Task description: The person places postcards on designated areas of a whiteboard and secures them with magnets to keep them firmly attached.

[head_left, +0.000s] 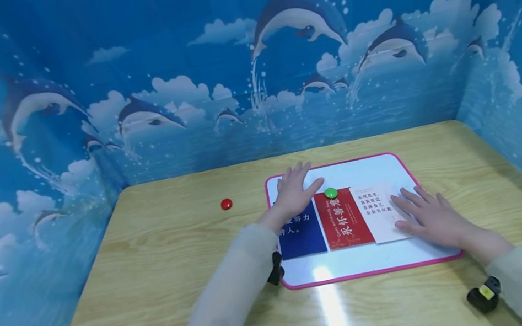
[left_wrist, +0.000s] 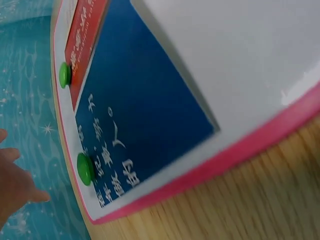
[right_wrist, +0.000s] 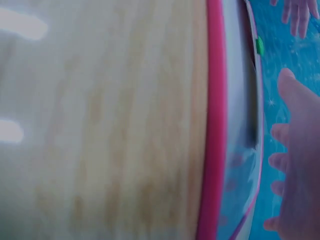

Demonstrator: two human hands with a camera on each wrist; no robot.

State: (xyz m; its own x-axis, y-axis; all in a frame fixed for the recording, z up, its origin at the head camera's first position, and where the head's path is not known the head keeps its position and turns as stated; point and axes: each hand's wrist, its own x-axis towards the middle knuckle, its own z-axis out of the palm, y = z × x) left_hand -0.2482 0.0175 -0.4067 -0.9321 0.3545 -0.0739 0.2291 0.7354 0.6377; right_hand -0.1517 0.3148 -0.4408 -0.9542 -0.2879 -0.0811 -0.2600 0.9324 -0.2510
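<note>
A whiteboard with a pink rim (head_left: pixel 350 262) lies on the table. Side by side on it are a blue card (head_left: pixel 304 237), a red card (head_left: pixel 347 223) and a white card (head_left: pixel 380 224). One green magnet (head_left: pixel 331 192) sits at the red card's top edge. Another green magnet (left_wrist: pixel 85 169), on the blue card, shows only in the left wrist view. My left hand (head_left: pixel 295 191), fingers spread and holding nothing, is over the board's upper left. The right hand (head_left: pixel 434 216) spreads over the board's right side by the white card; whether it touches cannot be told.
A red magnet (head_left: pixel 226 204) lies on the wooden table (head_left: pixel 171 276), left of the board. Blue curtains (head_left: pixel 174 41) printed with dolphins stand behind the table and at both sides. Light glares off the tabletop in front of the board.
</note>
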